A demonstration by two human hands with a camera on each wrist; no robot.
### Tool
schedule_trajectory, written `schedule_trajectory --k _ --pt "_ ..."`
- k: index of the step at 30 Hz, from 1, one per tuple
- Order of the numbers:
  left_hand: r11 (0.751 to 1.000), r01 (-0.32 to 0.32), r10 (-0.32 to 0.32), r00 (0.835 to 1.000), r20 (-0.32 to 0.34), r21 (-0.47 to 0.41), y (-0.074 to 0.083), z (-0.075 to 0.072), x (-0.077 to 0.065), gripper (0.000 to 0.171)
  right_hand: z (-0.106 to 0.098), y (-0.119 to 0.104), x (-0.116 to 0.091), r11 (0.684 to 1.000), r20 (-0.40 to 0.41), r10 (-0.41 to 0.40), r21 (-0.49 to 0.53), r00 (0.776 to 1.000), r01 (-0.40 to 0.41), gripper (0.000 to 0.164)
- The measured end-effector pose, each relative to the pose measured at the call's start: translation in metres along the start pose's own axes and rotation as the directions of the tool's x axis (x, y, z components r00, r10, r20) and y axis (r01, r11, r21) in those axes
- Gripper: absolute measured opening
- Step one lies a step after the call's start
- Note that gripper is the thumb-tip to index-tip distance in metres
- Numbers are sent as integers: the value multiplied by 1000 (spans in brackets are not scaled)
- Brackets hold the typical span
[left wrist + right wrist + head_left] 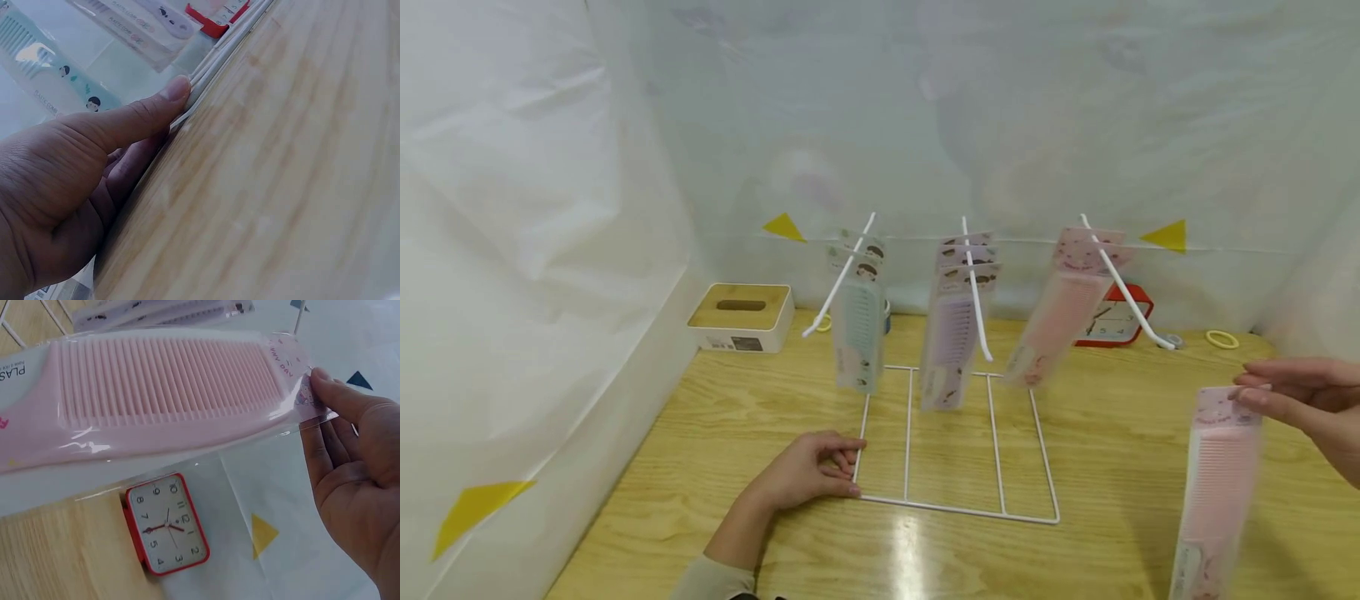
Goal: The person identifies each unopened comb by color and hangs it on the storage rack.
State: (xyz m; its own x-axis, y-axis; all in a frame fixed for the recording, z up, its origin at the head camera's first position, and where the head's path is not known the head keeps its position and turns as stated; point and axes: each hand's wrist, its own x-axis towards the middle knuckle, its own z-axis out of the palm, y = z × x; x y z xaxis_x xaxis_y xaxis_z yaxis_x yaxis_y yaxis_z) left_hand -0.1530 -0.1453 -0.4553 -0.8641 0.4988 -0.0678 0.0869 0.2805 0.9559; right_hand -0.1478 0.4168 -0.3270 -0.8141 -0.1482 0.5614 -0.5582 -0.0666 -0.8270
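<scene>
My right hand [1311,408] pinches the top of the clear packet of a pink comb [1225,475], which hangs down at the right of the table. Close up in the right wrist view, the thumb lies over the packet's printed top and the comb's teeth show through the film. With thumb and fingers my left hand [808,471] holds the front left corner of the base of a white wire rack [955,507]. From the rack's hooks hang green packaged combs [857,333], purple packaged combs [951,342] and, on the right hook, pink packaged combs [1060,308].
Behind the rack stands a red alarm clock [167,525]. A tissue box [741,317] with a wooden lid is at the back left, a yellow ring [1222,339] at the back right. Three white hooks jut toward me above the table [700,467]; pale sheeting closes off the sides and back.
</scene>
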Motion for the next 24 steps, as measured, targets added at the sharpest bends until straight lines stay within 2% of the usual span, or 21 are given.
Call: schedule_trajectory --k 4,6,9,14,16,19,24 --pt "1000 2 -2 1000 3 -6 -2 1 1 62 22 -14 1 998 42 -57 32 997 56 35" --pt "1000 0 0 1000 2 -6 -2 1 1 62 34 -23 2 997 38 -71 -11 997 72 32" --pt "1000 -2 2 1000 -1 -8 -3 0 0 63 52 -36 5 994 70 -111 1 991 111 28" --pt "1000 -9 9 1000 -7 -4 -3 -1 -2 63 79 -55 16 974 130 -221 78 967 212 33" --pt "1000 -13 13 1000 -9 3 -3 -1 -2 63 86 -61 21 968 100 -251 52 963 246 33" --pt "1000 -16 16 1000 -7 0 -2 -1 -2 63 95 -67 26 968 32 -251 30 967 250 30" --pt "1000 -17 17 1000 1 -16 -1 0 -1 62 107 -71 35 965 -31 -228 122 973 230 31"
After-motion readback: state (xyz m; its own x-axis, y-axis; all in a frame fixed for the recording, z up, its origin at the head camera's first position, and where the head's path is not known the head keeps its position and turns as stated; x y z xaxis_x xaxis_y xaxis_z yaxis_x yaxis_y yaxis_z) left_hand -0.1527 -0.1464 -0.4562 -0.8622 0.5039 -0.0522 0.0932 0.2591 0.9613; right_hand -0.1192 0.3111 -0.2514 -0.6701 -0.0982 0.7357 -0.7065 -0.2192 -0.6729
